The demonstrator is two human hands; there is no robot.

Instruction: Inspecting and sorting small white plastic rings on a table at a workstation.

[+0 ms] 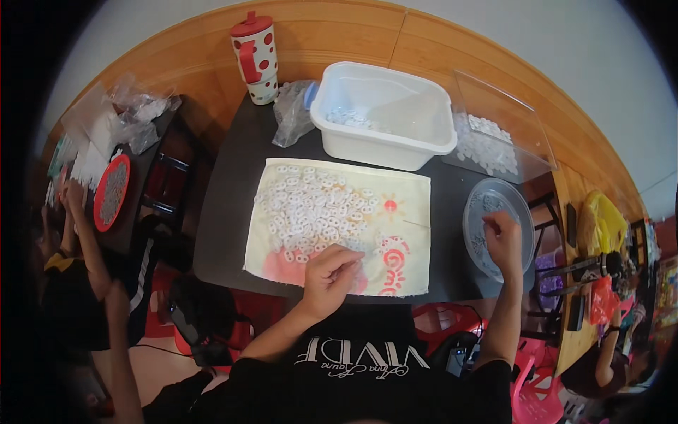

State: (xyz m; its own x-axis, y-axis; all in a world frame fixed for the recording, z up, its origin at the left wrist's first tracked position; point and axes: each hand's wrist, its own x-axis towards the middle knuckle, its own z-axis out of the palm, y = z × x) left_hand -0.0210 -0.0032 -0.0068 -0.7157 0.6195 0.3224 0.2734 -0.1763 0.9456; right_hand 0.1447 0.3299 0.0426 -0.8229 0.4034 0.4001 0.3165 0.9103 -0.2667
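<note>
Left hand point(330, 279) over the counter's point(229, 184) near edge, thumb and fingertips pressed together above the pale printed cloth point(418, 244); whether a piece sits between them, I can't tell! Right beside it, toward the counter's left, a broad scatter of white two-holed pieces point(307, 208) covers much of the cloth. Over by the right edge, the right hand point(494, 225) is above the round clear tub point(528, 237), fingers curled, their grip hidden from us, with small grey pieces point(482, 206) in the tub below. Along the far edge, the white basin point(381, 147) stands in the middle, the clear box point(540, 155) of white pieces at the far right corner, and a red-spotted tumbler point(258, 63) and a crumpled clear bag point(291, 120) at the far left.
</note>
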